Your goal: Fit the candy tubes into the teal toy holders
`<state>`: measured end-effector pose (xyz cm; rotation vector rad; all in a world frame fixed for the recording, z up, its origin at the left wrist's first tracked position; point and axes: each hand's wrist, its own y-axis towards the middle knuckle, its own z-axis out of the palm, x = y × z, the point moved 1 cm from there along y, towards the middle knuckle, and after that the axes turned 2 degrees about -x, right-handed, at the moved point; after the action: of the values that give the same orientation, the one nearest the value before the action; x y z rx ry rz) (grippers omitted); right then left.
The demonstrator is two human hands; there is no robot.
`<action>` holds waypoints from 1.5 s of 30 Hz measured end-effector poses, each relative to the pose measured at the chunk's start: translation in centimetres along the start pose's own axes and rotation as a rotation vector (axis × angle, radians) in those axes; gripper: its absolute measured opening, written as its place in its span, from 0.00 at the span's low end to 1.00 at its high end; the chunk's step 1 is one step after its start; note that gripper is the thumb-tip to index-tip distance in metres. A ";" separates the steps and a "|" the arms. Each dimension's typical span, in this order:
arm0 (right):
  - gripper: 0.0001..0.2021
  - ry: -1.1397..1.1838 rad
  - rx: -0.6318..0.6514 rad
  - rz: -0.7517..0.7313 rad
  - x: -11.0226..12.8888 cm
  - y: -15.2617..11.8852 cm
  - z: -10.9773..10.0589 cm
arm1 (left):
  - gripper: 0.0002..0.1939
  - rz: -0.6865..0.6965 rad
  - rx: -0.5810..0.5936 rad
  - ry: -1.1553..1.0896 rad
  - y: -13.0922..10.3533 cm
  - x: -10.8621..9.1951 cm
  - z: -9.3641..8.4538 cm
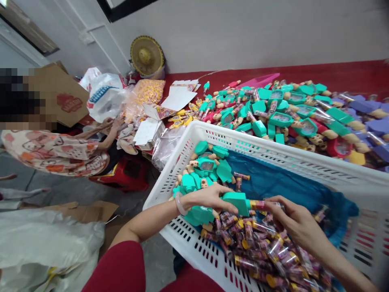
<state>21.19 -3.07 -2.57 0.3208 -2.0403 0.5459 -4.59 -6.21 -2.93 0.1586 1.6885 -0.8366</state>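
Note:
My left hand (214, 198) is closed around a teal plastic toy piece (237, 203) above the white basket (209, 132). Between the fingers of my right hand (293, 217) is a small clear tube with a printed label (258, 205), whose left end meets the teal piece. Beneath both hands lies a heap of similar tubes with yellow caps (258, 251). Several teal pieces with beige ends (206, 164) fill the left part of the basket. A blue plastic sheet (273, 174) lines the far side.
A red table (304, 75) behind the basket bears a long pile of teal, red and purple toys (282, 115). At left another person (57, 152) sits beside open cartons (68, 97) and plastic bags (105, 95). A round fan (146, 56) stands by the wall.

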 end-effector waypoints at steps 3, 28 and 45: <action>0.27 0.008 0.086 0.118 -0.6 0.5 0.6 | 0.26 0.219 -0.219 0.354 -0.4 -0.9 0.3; 0.22 0.208 0.031 0.170 -0.6 -0.3 0.8 | 0.23 0.178 -0.267 0.304 0.6 0.1 0.7; 0.23 0.107 0.107 0.160 0.5 0.8 -0.3 | 0.24 0.252 -0.311 0.412 -0.2 -0.6 1.9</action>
<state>20.85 -2.21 -2.22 0.1887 -1.9467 0.7569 -2.97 -7.30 -2.41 0.3386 2.1074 -0.3590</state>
